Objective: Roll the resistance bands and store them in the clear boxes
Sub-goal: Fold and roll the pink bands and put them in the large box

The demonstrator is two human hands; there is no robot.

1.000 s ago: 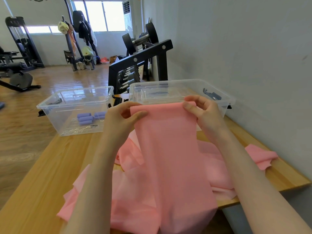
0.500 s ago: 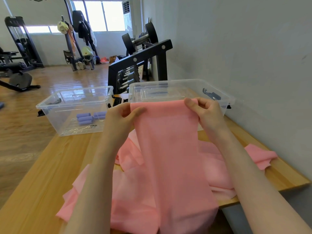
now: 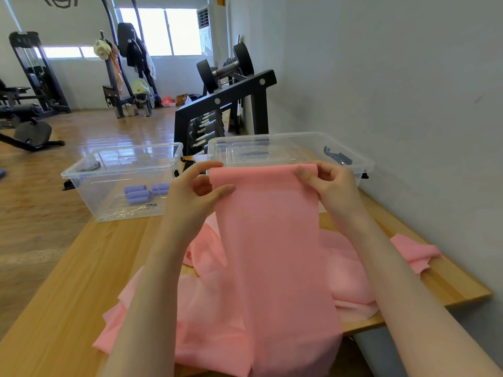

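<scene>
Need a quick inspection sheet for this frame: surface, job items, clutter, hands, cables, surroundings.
Surface: wooden table against a grey wall.
Job's things: pink band held up by its top edge; more pink bands heaped below; left clear box holds purple rolls; right clear box behind the band.
Clutter: nothing seen.
Grippers: left hand and right hand pinch the band's top corners.
Cables: nothing seen.
Surroundings: dumbbell rack, gym machines.

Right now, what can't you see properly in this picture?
- Head view: the pink band runs off the bottom edge, so its lower end is cut off.
- The right box has its inside hidden by the band, the left hand and the right hand.
- The left box has a barcode label too small to read.
</scene>
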